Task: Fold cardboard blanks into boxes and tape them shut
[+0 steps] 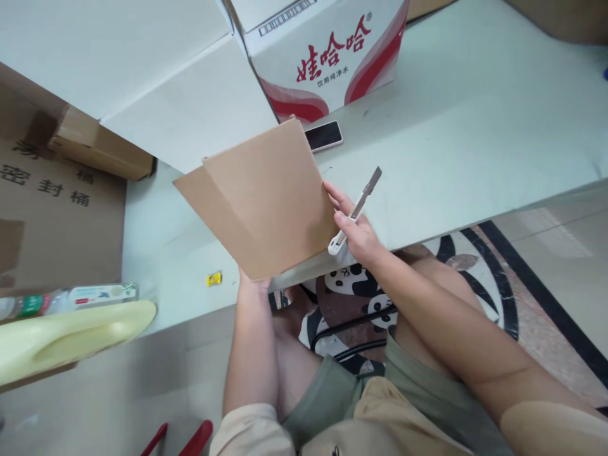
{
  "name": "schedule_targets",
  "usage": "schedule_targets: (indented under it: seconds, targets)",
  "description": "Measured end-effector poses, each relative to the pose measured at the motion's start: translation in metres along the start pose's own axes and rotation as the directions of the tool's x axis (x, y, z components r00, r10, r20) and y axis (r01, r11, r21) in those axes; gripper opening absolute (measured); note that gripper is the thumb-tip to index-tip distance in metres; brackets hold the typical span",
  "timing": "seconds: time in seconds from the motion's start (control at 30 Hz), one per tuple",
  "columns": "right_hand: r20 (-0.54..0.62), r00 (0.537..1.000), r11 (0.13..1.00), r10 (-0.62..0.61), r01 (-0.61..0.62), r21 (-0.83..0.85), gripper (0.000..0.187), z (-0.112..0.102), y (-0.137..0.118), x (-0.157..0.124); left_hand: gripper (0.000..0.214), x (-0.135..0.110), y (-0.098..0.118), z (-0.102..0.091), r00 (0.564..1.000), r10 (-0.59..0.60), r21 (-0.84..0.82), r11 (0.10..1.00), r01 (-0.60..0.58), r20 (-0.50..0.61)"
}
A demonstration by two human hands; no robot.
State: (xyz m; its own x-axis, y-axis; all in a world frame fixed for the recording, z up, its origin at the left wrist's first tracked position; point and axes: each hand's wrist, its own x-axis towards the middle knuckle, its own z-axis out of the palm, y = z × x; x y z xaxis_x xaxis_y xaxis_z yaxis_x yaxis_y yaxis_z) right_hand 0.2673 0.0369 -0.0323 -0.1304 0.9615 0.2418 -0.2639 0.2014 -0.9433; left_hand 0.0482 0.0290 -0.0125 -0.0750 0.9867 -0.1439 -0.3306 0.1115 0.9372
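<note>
A folded sheet of brown cardboard (275, 196) is held up, tilted, over the table's front edge. Beneath its lower edge my left hand (254, 280) supports it; only the wrist and heel of that hand show, and its fingers are hidden behind the board. My right hand (356, 231) is closed around a white utility knife (354, 215) whose blade is out and points up and away to the right. Fingertips of that hand also touch the cardboard's right edge.
A dark-screened phone (324, 136) lies behind the cardboard on the pale table (475, 126). Beyond stand a white-and-red carton (332, 63) and a large white box (190, 95). A small yellow packet (214, 278) lies left; a pale yellow plastic item (85, 335) juts in at lower left.
</note>
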Motion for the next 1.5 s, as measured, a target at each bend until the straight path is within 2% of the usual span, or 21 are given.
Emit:
schedule_targets:
  seconds: [0.1,0.23,0.37,0.47,0.57,0.73,0.87,1.0,1.13,1.23,1.3,1.33,1.37,1.4,1.43,1.47,1.5]
  targets:
    - [-0.01,1.0,0.999,0.011,-0.012,-0.034,0.07,-0.004,0.002,0.0,0.038,-0.005,0.002,-0.01,0.995,0.001,-0.154,0.988,-0.016,-0.096]
    - [-0.042,0.999,0.997,0.025,-0.028,-0.072,0.074,-0.007,0.009,0.001,0.059,-0.008,0.003,-0.018,0.987,-0.021,-0.034,0.999,0.015,-0.159]
    - [-0.058,0.998,0.999,0.016,-0.019,-0.051,0.075,-0.005,0.012,0.001,0.051,-0.004,-0.001,-0.012,0.984,0.032,0.023,0.999,-0.028,-0.176]
    - [-0.013,1.0,1.0,0.017,-0.018,-0.013,0.072,-0.003,0.008,-0.001,0.048,-0.001,-0.003,-0.008,0.975,0.05,0.075,0.997,-0.035,-0.218]
    - [0.052,0.998,0.999,-0.02,0.021,-0.034,0.061,-0.002,0.0,-0.005,0.045,-0.002,-0.004,-0.01,0.96,0.026,0.108,0.994,0.004,-0.279]
    - [0.147,0.968,0.965,-0.204,0.224,-0.136,0.047,0.001,-0.013,-0.011,0.07,-0.009,-0.006,-0.02,0.984,-0.04,-0.012,0.999,0.038,-0.171]
    - [0.16,0.94,0.922,-0.303,0.331,-0.202,0.049,0.004,-0.022,-0.015,0.071,-0.012,-0.008,-0.016,0.979,-0.155,-0.012,0.988,0.155,-0.134]
    - [0.06,0.946,0.906,-0.32,0.323,-0.272,0.044,0.001,-0.031,-0.018,0.064,-0.012,-0.008,-0.006,0.963,-0.266,-0.027,0.964,0.265,-0.044]
    - [-0.055,0.931,0.895,-0.362,0.33,-0.301,0.037,-0.004,-0.034,-0.02,0.05,-0.014,-0.009,0.001,0.927,-0.365,-0.014,0.93,0.368,0.087]
    - [-0.105,0.918,0.893,-0.383,0.339,-0.297,0.033,-0.006,-0.031,-0.019,0.057,-0.014,-0.015,0.002,0.908,-0.39,0.01,0.919,0.393,0.149]
    - [-0.113,0.914,0.888,-0.39,0.34,-0.31,0.031,-0.007,-0.029,-0.016,0.065,-0.011,-0.02,-0.001,0.907,-0.392,0.115,0.919,0.378,0.156]
    - [-0.109,0.912,0.883,-0.395,0.344,-0.318,0.029,-0.007,-0.028,-0.014,0.07,-0.009,-0.022,-0.004,0.927,-0.353,0.193,0.926,0.326,0.13]
    - [-0.098,0.91,0.877,-0.404,0.354,-0.324,0.028,-0.007,-0.027,-0.013,0.075,-0.006,-0.025,-0.007,0.961,-0.264,0.283,0.93,0.233,0.077]
    - [-0.079,0.907,0.87,-0.414,0.368,-0.329,0.026,-0.007,-0.026,-0.011,0.078,-0.004,-0.026,-0.01,0.994,-0.113,0.381,0.919,0.101,0.009]
    - [-0.05,0.906,0.861,-0.42,0.381,-0.336,0.025,-0.007,-0.026,-0.01,0.077,-0.002,-0.026,-0.013,0.995,0.095,0.477,0.877,-0.063,-0.043]
    - [-0.011,0.907,0.854,-0.421,0.392,-0.342,0.024,-0.007,-0.025,-0.01,0.071,-0.001,-0.026,-0.015,0.941,0.333,0.558,0.792,-0.248,-0.054]
    - [0.037,0.907,0.847,-0.42,0.405,-0.345,0.025,-0.006,-0.025,-0.009,0.064,-0.001,-0.024,-0.016,0.836,0.548,0.613,0.665,-0.425,-0.015]
